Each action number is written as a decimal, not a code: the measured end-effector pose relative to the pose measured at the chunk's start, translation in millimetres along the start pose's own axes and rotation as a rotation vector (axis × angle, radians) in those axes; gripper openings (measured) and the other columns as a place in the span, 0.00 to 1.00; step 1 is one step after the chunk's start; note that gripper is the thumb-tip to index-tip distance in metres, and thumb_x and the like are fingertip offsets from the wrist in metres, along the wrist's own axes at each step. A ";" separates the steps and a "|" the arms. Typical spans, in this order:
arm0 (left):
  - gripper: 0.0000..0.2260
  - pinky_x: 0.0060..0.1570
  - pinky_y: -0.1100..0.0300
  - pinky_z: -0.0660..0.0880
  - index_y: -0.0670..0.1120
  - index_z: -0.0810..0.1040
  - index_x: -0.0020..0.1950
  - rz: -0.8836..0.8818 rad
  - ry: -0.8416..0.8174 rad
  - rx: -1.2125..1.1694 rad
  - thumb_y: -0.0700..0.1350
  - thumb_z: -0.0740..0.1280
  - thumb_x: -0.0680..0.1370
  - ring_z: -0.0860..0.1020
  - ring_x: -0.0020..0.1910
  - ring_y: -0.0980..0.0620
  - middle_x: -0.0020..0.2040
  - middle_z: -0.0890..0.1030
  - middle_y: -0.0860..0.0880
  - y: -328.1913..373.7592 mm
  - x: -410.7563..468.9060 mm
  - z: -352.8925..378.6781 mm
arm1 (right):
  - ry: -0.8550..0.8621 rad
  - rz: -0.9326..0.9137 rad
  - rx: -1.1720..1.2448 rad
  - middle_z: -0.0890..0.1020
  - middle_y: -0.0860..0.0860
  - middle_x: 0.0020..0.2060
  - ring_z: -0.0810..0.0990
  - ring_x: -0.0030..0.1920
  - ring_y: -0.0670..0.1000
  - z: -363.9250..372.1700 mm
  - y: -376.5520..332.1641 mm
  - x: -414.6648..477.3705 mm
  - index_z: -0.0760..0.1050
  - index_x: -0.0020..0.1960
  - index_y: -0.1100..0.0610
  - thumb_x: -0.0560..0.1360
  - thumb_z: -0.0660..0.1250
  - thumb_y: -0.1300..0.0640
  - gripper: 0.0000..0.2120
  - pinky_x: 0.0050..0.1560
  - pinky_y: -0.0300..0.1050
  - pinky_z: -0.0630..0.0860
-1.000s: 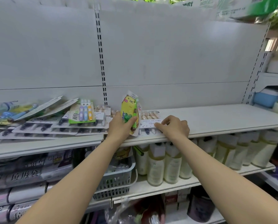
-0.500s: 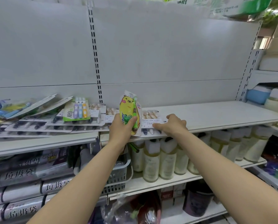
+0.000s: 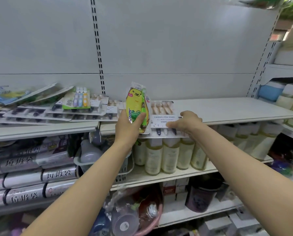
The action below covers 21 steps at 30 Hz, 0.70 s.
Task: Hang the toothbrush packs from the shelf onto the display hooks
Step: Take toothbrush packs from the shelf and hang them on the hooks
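I am holding the yellow pack [image 3: 137, 106] upright in my left hand [image 3: 125, 128], thumb across its front, so that its top end is pointing up, ready for hanging. My right hand [image 3: 187, 124] is pinching the white pack [image 3: 162, 119] where it is overhanging the shelf's [image 3: 227, 109] near edge, probably the easiest spot to lift. More packs [image 3: 57, 109] are lying heaped to the left.

Your left hand [image 3: 128, 128] grips a yellow bear-print toothbrush pack [image 3: 137, 106] upright above the white shelf [image 3: 227, 108]. Your right hand [image 3: 187, 122] pinches a flat multi-brush pack [image 3: 162, 119] lying at the shelf edge. More packs [image 3: 54, 108] lie heaped to the left.
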<state>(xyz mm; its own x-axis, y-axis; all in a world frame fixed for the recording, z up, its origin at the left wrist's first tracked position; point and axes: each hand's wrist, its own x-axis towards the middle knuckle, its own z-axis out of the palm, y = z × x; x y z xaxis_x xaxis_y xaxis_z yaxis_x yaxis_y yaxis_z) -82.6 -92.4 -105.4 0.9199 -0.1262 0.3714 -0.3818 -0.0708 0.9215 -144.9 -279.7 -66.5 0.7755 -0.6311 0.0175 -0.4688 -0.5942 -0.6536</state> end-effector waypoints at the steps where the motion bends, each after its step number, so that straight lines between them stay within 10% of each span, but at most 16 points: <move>1: 0.12 0.46 0.57 0.77 0.49 0.75 0.56 0.003 0.005 -0.010 0.52 0.71 0.77 0.80 0.50 0.52 0.50 0.81 0.52 1.1 -4.0 3.1 | 0.019 0.017 0.060 0.70 0.57 0.71 0.66 0.71 0.60 0.6 3.9 -0.9 0.68 0.73 0.58 0.68 0.78 0.42 0.40 0.66 0.49 0.68; 8: 0.12 0.57 0.47 0.79 0.52 0.76 0.59 -0.013 -0.015 -0.180 0.49 0.72 0.77 0.82 0.52 0.53 0.53 0.83 0.52 2.6 -25.0 9.2 | -0.033 0.180 0.542 0.80 0.58 0.55 0.81 0.48 0.58 -6.4 24.4 3.0 0.77 0.57 0.64 0.57 0.85 0.53 0.34 0.42 0.46 0.78; 11: 0.10 0.58 0.44 0.79 0.54 0.76 0.58 -0.065 -0.020 -0.265 0.49 0.71 0.77 0.83 0.54 0.49 0.54 0.84 0.50 7.8 -30.8 6.6 | -0.239 0.197 0.662 0.83 0.59 0.49 0.81 0.47 0.59 -22.1 18.5 1.6 0.80 0.58 0.65 0.60 0.82 0.61 0.28 0.51 0.50 0.78; 15: 0.10 0.53 0.54 0.80 0.49 0.77 0.60 -0.092 -0.003 -0.381 0.46 0.69 0.79 0.83 0.55 0.48 0.56 0.84 0.48 25.4 -33.1 -5.5 | -0.320 -0.005 0.865 0.85 0.60 0.53 0.86 0.48 0.57 -52.0 -12.2 -4.9 0.80 0.54 0.65 0.75 0.72 0.64 0.09 0.58 0.59 0.80; 21: 0.14 0.59 0.45 0.77 0.48 0.79 0.59 -0.031 0.089 -0.513 0.47 0.72 0.74 0.83 0.55 0.44 0.55 0.85 0.46 64.0 -24.9 -63.9 | -0.261 -0.355 1.093 0.87 0.57 0.50 0.87 0.50 0.56 -61.7 -63.0 -25.2 0.79 0.59 0.63 0.77 0.70 0.62 0.12 0.45 0.55 0.84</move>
<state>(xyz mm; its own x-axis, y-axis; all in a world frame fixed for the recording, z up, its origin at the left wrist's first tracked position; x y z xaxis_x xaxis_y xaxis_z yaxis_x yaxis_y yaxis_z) -124.1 -30.5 -48.4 0.9426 -0.0453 0.3309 -0.2818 0.4239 0.8607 -161.0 -257.2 20.9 0.9121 -0.3197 0.2568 0.3040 0.1070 -0.9466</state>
